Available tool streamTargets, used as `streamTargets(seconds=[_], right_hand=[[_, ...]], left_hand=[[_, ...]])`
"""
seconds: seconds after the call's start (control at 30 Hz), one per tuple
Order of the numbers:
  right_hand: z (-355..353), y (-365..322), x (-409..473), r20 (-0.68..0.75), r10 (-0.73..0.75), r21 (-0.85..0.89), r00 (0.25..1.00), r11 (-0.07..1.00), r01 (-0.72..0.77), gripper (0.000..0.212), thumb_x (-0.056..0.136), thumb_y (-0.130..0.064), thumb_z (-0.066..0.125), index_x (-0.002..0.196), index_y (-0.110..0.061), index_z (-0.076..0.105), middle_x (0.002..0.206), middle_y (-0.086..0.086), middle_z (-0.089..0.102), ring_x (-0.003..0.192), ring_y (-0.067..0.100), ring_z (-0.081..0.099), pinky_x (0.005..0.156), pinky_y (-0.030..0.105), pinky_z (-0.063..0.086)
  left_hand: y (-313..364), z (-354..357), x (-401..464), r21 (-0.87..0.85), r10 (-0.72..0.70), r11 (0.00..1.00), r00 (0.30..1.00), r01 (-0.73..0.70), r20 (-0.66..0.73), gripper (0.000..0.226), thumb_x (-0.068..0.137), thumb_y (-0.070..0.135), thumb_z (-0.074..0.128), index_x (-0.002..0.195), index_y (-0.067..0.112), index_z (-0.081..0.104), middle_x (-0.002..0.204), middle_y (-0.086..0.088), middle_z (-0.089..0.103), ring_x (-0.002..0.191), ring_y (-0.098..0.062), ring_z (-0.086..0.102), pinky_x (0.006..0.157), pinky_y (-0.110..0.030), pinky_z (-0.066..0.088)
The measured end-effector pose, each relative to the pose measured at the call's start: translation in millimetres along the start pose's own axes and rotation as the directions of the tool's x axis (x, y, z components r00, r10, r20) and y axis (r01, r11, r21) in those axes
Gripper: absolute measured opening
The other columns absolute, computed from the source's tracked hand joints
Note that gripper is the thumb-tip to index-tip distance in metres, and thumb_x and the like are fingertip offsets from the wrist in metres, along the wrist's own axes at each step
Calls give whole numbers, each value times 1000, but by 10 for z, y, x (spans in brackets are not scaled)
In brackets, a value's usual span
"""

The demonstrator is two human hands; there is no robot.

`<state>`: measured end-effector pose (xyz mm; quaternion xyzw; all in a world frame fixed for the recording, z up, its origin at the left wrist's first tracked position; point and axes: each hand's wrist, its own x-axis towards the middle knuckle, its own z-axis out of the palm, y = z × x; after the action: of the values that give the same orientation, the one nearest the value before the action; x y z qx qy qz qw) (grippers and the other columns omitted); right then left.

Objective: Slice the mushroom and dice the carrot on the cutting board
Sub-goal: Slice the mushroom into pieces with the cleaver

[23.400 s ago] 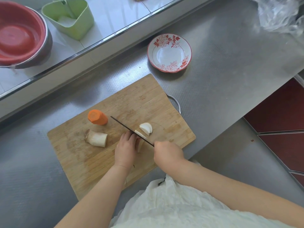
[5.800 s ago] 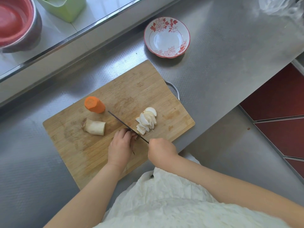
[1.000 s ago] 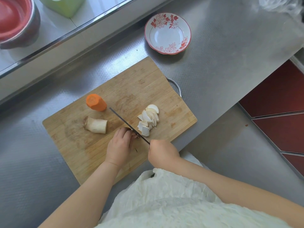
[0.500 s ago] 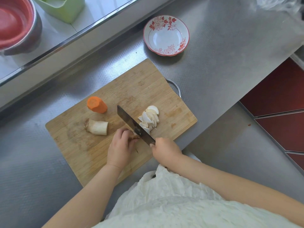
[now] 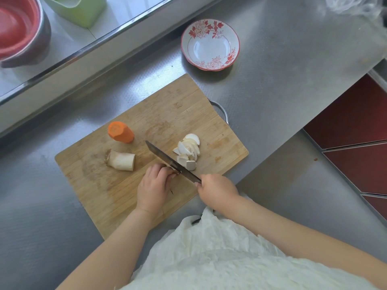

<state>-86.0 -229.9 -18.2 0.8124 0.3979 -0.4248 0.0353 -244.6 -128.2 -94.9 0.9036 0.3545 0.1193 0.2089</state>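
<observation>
A wooden cutting board (image 5: 163,114) lies on the steel counter. On it stand an orange carrot stub (image 5: 120,131) and a mushroom stem piece (image 5: 121,160). White mushroom slices (image 5: 188,150) are piled right of the knife (image 5: 167,161). My right hand (image 5: 216,190) grips the knife handle, the blade tilted across the board. My left hand (image 5: 154,186) curls its fingers over a small brown mushroom end, mostly hidden, right against the blade.
A red-flowered white bowl (image 5: 210,45) sits behind the board. On the raised ledge at the back left are a red basin in a metal bowl (image 5: 18,32) and a green container (image 5: 81,8). A clear plastic bag (image 5: 354,7) lies at the far right.
Over the last second the knife blade tipped from edge-on to show its flat side, then narrowed a little again. The slice pile grew since the oldest frame. Both hands stayed in place.
</observation>
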Motion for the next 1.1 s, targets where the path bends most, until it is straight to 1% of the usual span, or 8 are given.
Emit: streamTargets(seconds=[0.13,0.27,0.43,0.6,0.73,0.9,0.97,1.1], right_hand=[[-10,-7,-1,16,3,4,1000,1000,-3,24,101,-32,39,82,-18,45,66,-2,44,69,22,51,45,26,28],[-43,-7,-23,9,-10,-9,1000,1000,10,25,101,-32,38,82,-17,45,65,-2,43,69,23,51,45,26,28],[-126,-24,-104,-33,-51,-19,998,999,50,27,101,-32,38,79,-18,43,64,-3,42,67,23,51,54,29,38],[-115,-71,-140,-32,-81,-30,996,996,80,26,101,-31,38,78,-19,41,62,-4,41,67,22,50,50,29,33],[-102,-99,-114,-28,-60,-31,998,998,59,22,100,-28,40,79,-20,42,63,-5,41,67,23,51,45,26,29],[-79,-153,-75,-26,-31,-64,999,998,30,23,97,-19,44,75,-20,41,63,-2,42,63,22,49,43,25,26],[-69,-176,-57,-18,-25,-65,1000,998,23,23,96,-18,44,74,-20,42,64,-2,43,63,22,49,43,25,26],[-73,-237,-34,2,-8,-51,1000,999,8,14,95,-14,44,83,-17,52,71,1,51,70,24,51,48,25,32]], left_hand=[[13,12,13,-16,-13,1000,1000,13,11,31,95,34,46,91,11,66,89,-3,60,79,-23,54,54,-36,49],[13,0,26,-26,-11,1000,1000,11,0,32,95,33,45,91,10,67,89,-3,62,81,-20,51,58,-34,49],[-49,6,30,-16,50,999,999,-50,1,31,94,28,45,92,9,69,92,-3,64,85,-18,48,61,-32,49],[-85,23,42,-6,56,998,998,-56,19,30,93,27,44,92,9,69,91,-2,64,84,-19,49,57,-34,50],[-98,22,50,7,61,998,997,-61,40,30,92,26,45,93,9,70,92,-1,64,83,-22,52,54,-36,50],[-110,26,49,11,57,998,997,-58,44,29,92,26,45,92,9,69,90,-1,63,82,-22,52,53,-36,49],[-114,28,48,9,57,998,997,-58,42,28,92,26,46,92,10,69,91,-1,63,82,-22,51,51,-35,49],[-114,30,51,22,59,998,998,-60,34,31,94,28,44,91,9,69,89,-2,63,80,-22,51,49,-34,47]])
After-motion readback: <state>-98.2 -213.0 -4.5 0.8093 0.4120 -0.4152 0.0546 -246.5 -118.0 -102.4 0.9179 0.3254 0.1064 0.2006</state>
